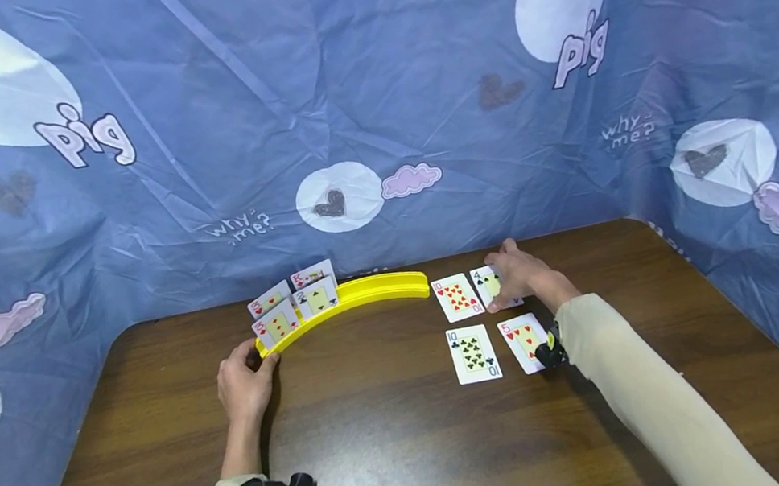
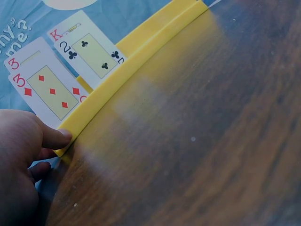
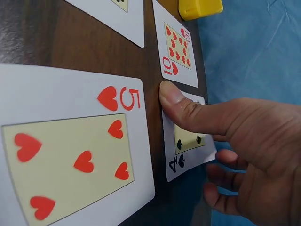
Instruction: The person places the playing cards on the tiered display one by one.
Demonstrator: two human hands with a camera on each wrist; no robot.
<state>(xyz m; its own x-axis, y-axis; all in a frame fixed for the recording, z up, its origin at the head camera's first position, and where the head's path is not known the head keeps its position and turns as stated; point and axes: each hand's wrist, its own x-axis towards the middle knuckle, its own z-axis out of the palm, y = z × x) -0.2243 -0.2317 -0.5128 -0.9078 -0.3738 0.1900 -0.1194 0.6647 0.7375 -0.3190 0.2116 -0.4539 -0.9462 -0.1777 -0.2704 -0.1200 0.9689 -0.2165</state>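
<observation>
My left hand grips the near left end of a curved yellow card holder, thumb on its front edge. In the holder stand a three of diamonds and a two of clubs, with another red three and a red king partly hidden behind them. Over at the right, my right hand spans the four of spades, its thumb at one edge and curled fingers at the opposite edge. That card's corner bends up slightly by the fingers, and the hand covers part of it.
Beside the four lies a ten of hearts, close to the holder's right end. Nearer me are a ten of clubs and a five of hearts, face up on the brown table. A blue printed cloth hangs behind.
</observation>
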